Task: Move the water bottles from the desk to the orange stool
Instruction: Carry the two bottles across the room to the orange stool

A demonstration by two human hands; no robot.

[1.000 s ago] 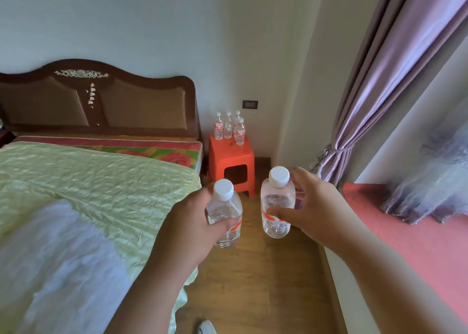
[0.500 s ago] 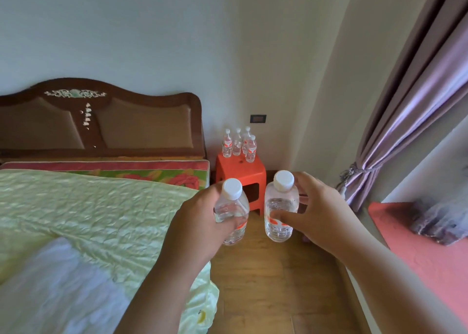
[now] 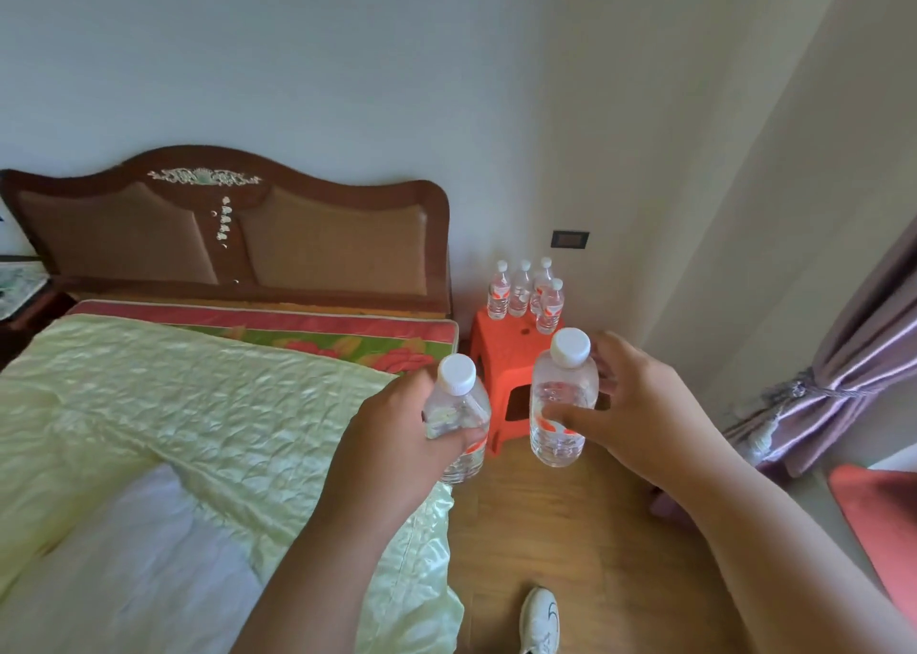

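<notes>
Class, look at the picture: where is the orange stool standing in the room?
In the head view the orange stool stands right of centre on the wooden floor, against the far wall, just right of the bed's headboard, with water bottles on top.

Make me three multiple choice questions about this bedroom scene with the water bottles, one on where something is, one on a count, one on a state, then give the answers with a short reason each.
1. Where does the orange stool stand?
A. In the corner beside the bed's headboard
B. On the bed
C. Under the curtain

2. How many bottles on the stool can be counted?
A. One
B. Four
C. Nine

3. How is the right-hand bottle held?
A. Lying flat on the floor
B. Upside down, cap off
C. Upright, capped, gripped by the right hand

Answers: 1 A, the stool sits on the floor between headboard and wall. 2 B, four white caps show there. 3 C, its white cap points up, fingers round its body; the left hand grips the left-hand bottle likewise.
</notes>
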